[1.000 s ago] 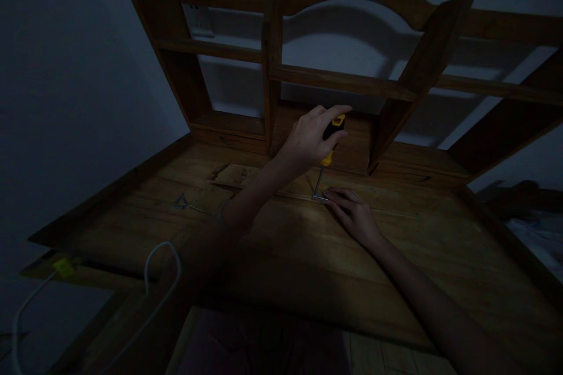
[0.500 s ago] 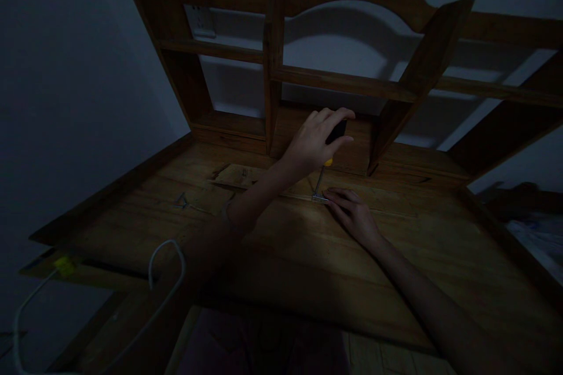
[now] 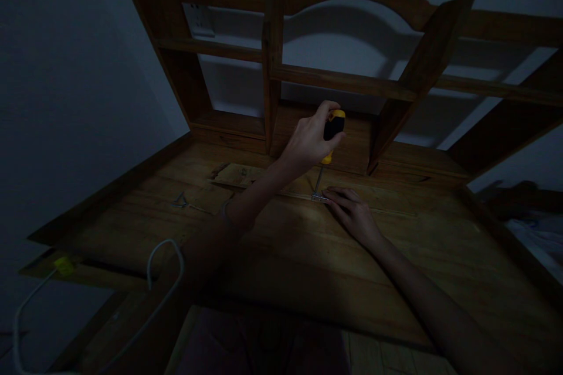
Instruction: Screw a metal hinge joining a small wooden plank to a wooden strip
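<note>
My left hand is closed around the handle of a screwdriver with a black and yellow grip. The shaft slants down, and its tip meets a small metal plate at the edge of a thin wooden board. Fingers of my right hand pinch the plate's right end, pressing it down. What lies under the tip is too small to make out.
A wooden desk carries a shelf unit along its back. Small metal pieces lie at left. A white cable loops over the left arm, near a yellow object. A wall socket shows behind the shelves.
The fingers of my left hand have shifted on the screwdriver handle, so more of its yellow top shows. My right hand stays on the metal plate.
</note>
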Motion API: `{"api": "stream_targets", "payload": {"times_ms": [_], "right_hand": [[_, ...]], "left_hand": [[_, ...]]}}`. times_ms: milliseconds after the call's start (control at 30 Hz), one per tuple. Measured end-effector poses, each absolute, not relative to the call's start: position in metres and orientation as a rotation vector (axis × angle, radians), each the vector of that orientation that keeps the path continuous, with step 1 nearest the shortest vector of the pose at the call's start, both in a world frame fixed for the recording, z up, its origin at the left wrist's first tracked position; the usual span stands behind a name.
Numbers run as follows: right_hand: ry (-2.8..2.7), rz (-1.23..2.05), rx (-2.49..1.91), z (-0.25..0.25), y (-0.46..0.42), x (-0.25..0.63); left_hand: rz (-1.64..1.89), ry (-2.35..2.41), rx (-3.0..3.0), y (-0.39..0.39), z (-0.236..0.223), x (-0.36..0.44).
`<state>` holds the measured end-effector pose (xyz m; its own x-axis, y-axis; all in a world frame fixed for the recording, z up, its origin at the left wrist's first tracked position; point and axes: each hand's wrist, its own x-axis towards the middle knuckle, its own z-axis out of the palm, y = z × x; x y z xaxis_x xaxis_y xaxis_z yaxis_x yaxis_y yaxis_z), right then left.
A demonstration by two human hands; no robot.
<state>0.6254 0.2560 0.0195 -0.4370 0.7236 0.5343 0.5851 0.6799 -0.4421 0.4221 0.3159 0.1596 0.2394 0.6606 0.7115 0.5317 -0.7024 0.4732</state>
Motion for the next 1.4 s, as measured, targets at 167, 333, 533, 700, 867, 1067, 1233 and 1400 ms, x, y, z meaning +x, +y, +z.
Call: {"api": "stream_targets", "payload": {"times_ms": [167,333,533,700,867,1067,1233,1400], "right_hand": [[-2.174,0.226,-0.997,0.017,0.258,0.626],[-2.165,0.225,-0.992,0.017,0.257,0.626],[-2.17,0.247,-0.999,0.02,0.256,0.625],[-2.178,0.247,-1.002,0.019,0.256,0.626],[-2.176,0.232,-1.008,0.018,0.256,0.626],[-2.17,0.245,-0.994,0.019,0.256,0.625],[-2.168,0.243,-0.995,0.02,0.255,0.624],[-2.184,0.238,-0.999,0.022,0.254,0.624]], "left_hand": [[1.476,1.152,2.327,0.312,0.161,0.424],[1.482,1.179,2.316,0.308,0.163,0.427],[1.537,1.171,2.36,0.308,0.16,0.425],[1.546,1.184,2.37,0.312,0.157,0.421],[1.509,1.206,2.396,0.312,0.158,0.421],[1.421,1.241,2.436,0.307,0.161,0.422],[1.346,1.216,2.458,0.301,0.164,0.423],[1.289,1.135,2.481,0.301,0.164,0.422]]}}
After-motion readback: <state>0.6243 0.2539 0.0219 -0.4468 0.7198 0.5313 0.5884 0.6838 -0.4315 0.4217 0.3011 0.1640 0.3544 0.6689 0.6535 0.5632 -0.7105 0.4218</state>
